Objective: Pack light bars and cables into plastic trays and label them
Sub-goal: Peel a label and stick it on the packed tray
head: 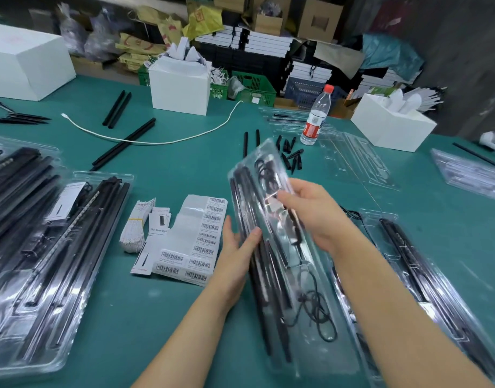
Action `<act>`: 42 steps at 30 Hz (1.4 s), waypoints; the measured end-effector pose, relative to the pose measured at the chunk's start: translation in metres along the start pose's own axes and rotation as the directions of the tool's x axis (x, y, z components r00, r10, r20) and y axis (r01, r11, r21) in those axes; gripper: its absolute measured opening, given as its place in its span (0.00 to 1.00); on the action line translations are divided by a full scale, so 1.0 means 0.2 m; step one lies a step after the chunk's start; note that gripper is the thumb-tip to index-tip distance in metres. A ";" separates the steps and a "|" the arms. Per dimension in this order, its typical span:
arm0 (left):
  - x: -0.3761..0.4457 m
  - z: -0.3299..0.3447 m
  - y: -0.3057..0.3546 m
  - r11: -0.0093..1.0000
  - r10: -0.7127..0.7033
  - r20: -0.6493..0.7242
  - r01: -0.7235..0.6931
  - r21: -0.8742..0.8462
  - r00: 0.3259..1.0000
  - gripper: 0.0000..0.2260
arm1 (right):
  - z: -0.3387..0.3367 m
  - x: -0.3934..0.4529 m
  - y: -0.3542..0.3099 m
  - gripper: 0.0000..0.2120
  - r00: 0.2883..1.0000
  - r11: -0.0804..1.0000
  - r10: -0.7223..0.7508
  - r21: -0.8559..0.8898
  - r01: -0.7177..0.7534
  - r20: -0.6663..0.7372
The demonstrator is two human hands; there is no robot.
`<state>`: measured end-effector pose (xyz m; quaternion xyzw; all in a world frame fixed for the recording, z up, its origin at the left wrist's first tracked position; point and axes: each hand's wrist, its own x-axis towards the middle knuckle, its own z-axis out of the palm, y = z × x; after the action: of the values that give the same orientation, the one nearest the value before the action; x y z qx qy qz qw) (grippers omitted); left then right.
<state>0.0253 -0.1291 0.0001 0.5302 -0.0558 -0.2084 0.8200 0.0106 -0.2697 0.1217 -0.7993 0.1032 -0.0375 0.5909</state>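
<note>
1. Packed clear plastic tray (271, 233), holding black light bars (254, 264) along its left side and a coiled black cable (315, 309), is lifted off the green table (156, 303) between both hands, tilted with its far end raised.
2. Left hand (235, 250) is closed on the tray's left edge, thumb on top over the bars and fingers underneath.
3. Right hand (310, 214) clamps the tray's right edge further up, thumb pressed on the clear cover near a small white piece inside.
4. Just left of the left hand lies a sheet of barcode labels (197, 242), with a banded bundle of white cards (137, 225) and loose printed cards (154, 239) beyond it.
5. Further left of the left hand sit stacks of filled trays (59, 261).
6. Right of the right forearm, another filled tray (425, 281) lies on the table.
7. Beyond the right hand lie small black end caps (289, 154), a water bottle (316, 116) with a red cap, and empty clear trays (355, 158).
8. Farther past the hands, a white cable (156, 138) curves across loose black bars (123, 144) near a white box (180, 85).
</note>
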 end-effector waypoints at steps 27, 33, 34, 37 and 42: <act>0.00 -0.03 -0.07 0.491 0.207 0.111 -0.202 0.847 0.972 0.21 | 0.11 0.00 0.65 0.19 0.900 0.822 -0.023 -0.520 -0.231 -0.435; 0.01 -0.03 -0.10 0.395 0.207 0.182 -0.253 0.883 0.961 0.18 | 0.13 -0.04 0.63 0.21 0.935 0.599 -0.156 -0.783 -0.167 -0.318; 0.01 -0.03 -0.10 0.387 0.208 0.185 -0.255 0.886 0.960 0.18 | 0.15 -0.05 0.62 0.21 0.946 0.605 -0.179 -0.788 -0.110 -0.270; 0.00 -0.02 -0.09 0.369 0.196 0.195 -0.257 0.893 0.961 0.17 | 0.23 -0.09 0.64 0.22 0.979 0.558 -0.183 -0.829 0.031 -0.087; -0.05 -0.03 0.05 0.283 0.267 0.239 -0.313 0.906 0.934 0.15 | 0.25 -0.12 0.67 0.24 0.983 0.546 -0.169 -0.837 0.028 -0.077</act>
<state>0.0203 -0.1169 0.0088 0.8781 -0.2764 0.0026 0.3906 -0.0197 -0.2557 -0.0200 -0.9828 0.1072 -0.0767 0.1297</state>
